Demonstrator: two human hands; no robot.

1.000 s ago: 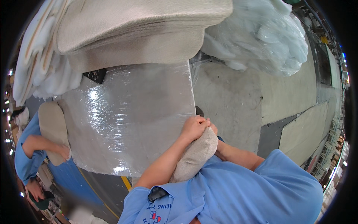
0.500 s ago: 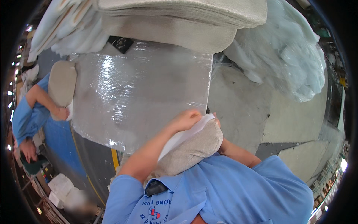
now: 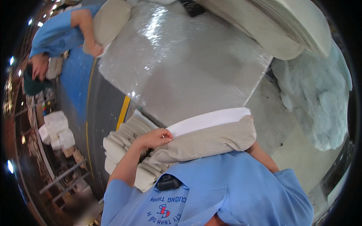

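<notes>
A beige fabric cushion (image 3: 211, 140) with a white strip (image 3: 207, 121) along its far edge is held lengthwise against my chest. At its left end, my left hand (image 3: 155, 138) is closed, with thumb and fingers pinching the edge where white meets beige. My right forearm (image 3: 264, 156) reaches behind the cushion's right end, and the fingers there are hidden.
Beyond the cushion lies a table top wrapped in shiny clear film (image 3: 181, 71). Stacked beige cushions (image 3: 130, 141) stand at my left. A big beige stack (image 3: 264, 28) and bundled plastic (image 3: 316, 98) are at the far right. Another person (image 3: 62, 34) handles a beige piece at far left.
My left hand has slid left along the white edge, from near the right end to the left end. The cushion now lies more level and stretched out, and the view has turned.
</notes>
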